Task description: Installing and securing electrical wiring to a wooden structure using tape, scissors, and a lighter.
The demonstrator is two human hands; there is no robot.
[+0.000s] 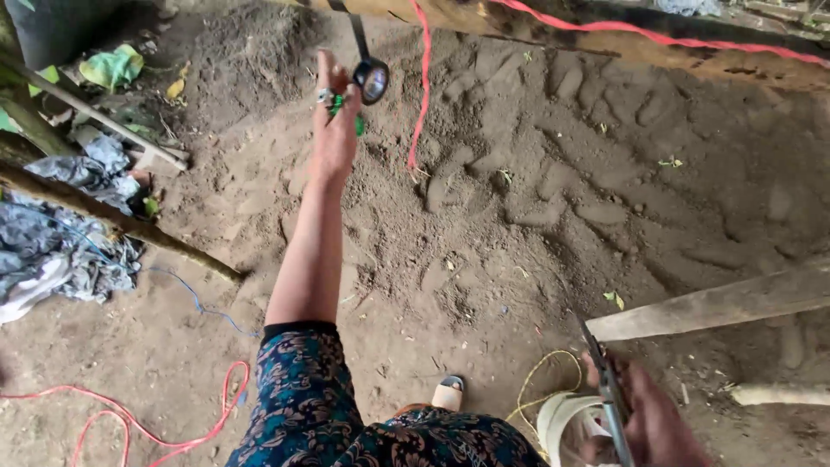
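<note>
We look down at brown dirt ground [553,216] full of foot marks. Our left hand [333,121] is stretched far out in front, and our 1 long arm goes up to it. Its fingers are closed on a roll of black tape [373,80], and a strip of the tape runs up from the roll. A green thing [339,105] is tucked in that hand too. Our right hand [653,419] is low by our body, shut on a thin dark metal tool [605,385]. A red cord [421,86] hangs just beside the tape. A wood plank [718,303] lies near the right hand.
</note>
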